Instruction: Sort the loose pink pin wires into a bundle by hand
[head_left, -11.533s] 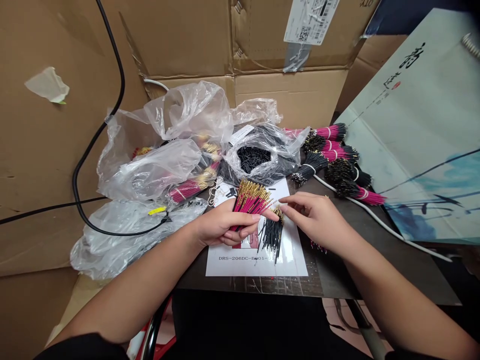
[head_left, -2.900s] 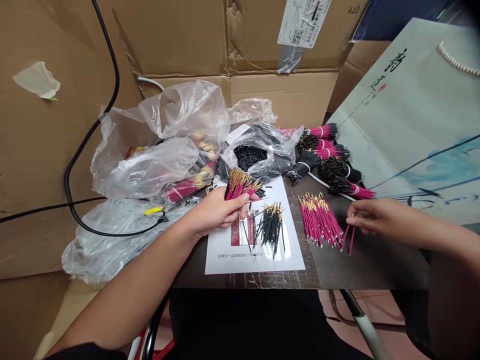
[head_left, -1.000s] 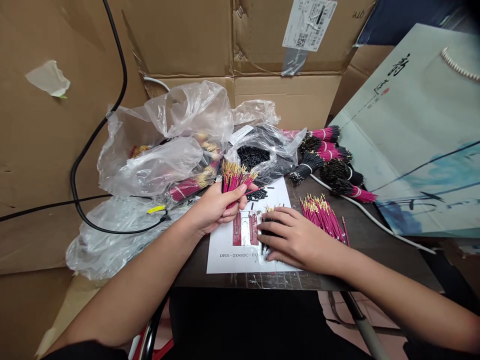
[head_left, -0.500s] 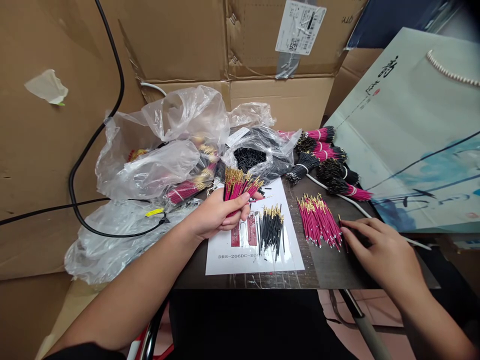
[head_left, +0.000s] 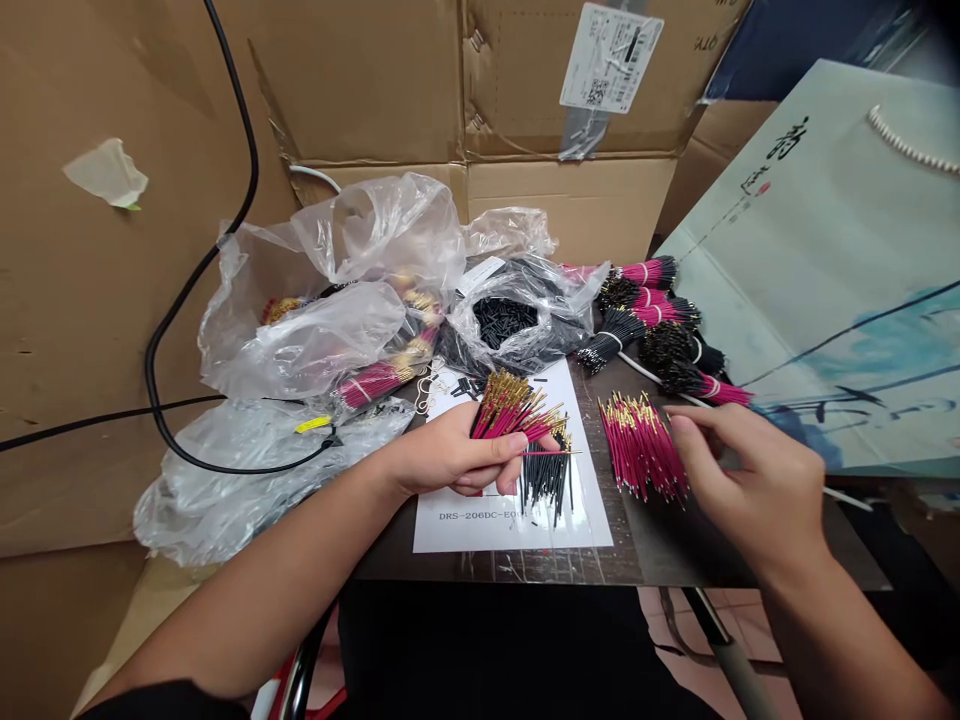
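A bundle of magenta wires with gold pin ends is gripped in my left hand. One wire sticks out to the right past my left thumb. Just behind and to the right of that hand, black wires with gold ends lie on a printed sheet. My right hand hovers at the right edge of a row of magenta wires lying on the table. Its thumb and forefinger are bent toward each other, tips slightly apart, and no wire shows between them.
An opened plastic bag of short black tubes sits behind the sheet. Clear bags with more wires crowd the left. Tied wire bundles lie back right beside a pale paper bag. A black cable hangs at left; cardboard walls the back.
My right hand has lifted slightly from the row's right edge; the wire at its fingertips no longer shows there. My left hand and its bundle have moved right and slightly down, over the black wires.
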